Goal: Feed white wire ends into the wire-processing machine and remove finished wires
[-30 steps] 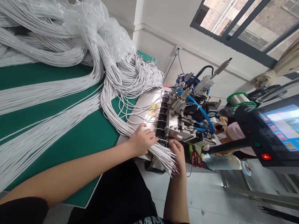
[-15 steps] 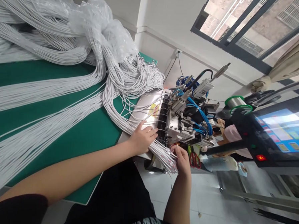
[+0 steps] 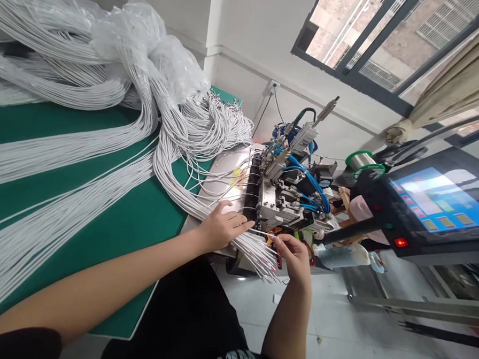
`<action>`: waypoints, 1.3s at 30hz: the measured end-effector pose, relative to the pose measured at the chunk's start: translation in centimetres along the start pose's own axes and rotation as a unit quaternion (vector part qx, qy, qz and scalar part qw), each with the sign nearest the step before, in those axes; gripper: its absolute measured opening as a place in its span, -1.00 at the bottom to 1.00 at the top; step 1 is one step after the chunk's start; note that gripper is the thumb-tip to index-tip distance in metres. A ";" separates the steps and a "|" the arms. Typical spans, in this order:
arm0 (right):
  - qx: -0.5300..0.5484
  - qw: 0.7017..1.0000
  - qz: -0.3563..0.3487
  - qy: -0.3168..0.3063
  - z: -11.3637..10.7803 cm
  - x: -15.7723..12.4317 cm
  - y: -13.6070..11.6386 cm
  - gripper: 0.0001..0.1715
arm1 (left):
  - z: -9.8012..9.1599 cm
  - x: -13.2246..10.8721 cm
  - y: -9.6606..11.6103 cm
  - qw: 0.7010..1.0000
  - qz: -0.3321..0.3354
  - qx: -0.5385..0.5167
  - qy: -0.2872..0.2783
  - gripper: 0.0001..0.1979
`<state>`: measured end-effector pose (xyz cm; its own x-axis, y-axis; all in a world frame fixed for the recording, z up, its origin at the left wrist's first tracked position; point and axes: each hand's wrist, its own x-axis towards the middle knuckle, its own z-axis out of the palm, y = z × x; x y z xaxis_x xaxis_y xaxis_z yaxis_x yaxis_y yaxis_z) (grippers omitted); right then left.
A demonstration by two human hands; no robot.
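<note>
Under my left hand (image 3: 224, 229) runs a thick bundle of white cables (image 3: 179, 184), with its fingers wrapped over it near the cut ends. The cable ends (image 3: 259, 258) fan out past that hand, some with pink tips. My right hand (image 3: 294, 252) pinches the end of a single white cable (image 3: 262, 233) between thumb and fingertips, slightly above the rest. Just beyond both hands is a machine (image 3: 276, 197) with metal cylinders and blue air tubes. Several cables lead into its black holder strip (image 3: 254, 180).
More white cables (image 3: 55, 162) and clear plastic wrapping (image 3: 138, 40) lie on the green table (image 3: 110, 272). A screen (image 3: 442, 203) stands at the right, near a wire spool (image 3: 364, 163). Red-handled scissors (image 3: 311, 254) are beside my right hand.
The camera view has shifted, so the surroundings sit further left. My right hand has drawn one cable end apart from the bundle; my left hand stays on the bundle.
</note>
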<state>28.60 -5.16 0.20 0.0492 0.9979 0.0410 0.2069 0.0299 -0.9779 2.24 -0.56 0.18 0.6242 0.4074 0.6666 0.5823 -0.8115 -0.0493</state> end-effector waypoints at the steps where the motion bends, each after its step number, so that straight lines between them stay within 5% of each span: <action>1: 0.008 0.999 -0.003 0.035 0.2 0.2 0.2 -0.74 | 0.0 0.0 0.0 1.000 0.004 -0.002 0.005 -0.60; 7: 0.110 0.984 0.000 0.139 2.5 0.8 0.9 -0.71 | -0.2 0.0 -0.1 1.000 0.017 0.000 -0.009 -0.64; 15: 0.135 0.979 -0.017 0.154 4.3 0.7 0.4 -0.72 | -0.1 0.0 0.1 0.999 0.026 -0.002 0.023 -0.71; 39: 0.190 0.979 0.067 0.024 3.1 1.8 1.2 -0.74 | 0.6 -0.3 -0.1 0.999 0.007 -0.012 -0.041 -0.58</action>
<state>25.92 -3.20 -1.54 0.0982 0.9908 -0.0927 -0.1822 -0.0736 -0.9805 2.30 -0.36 -0.41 0.6731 0.4276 0.6034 0.5611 -0.8268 -0.0401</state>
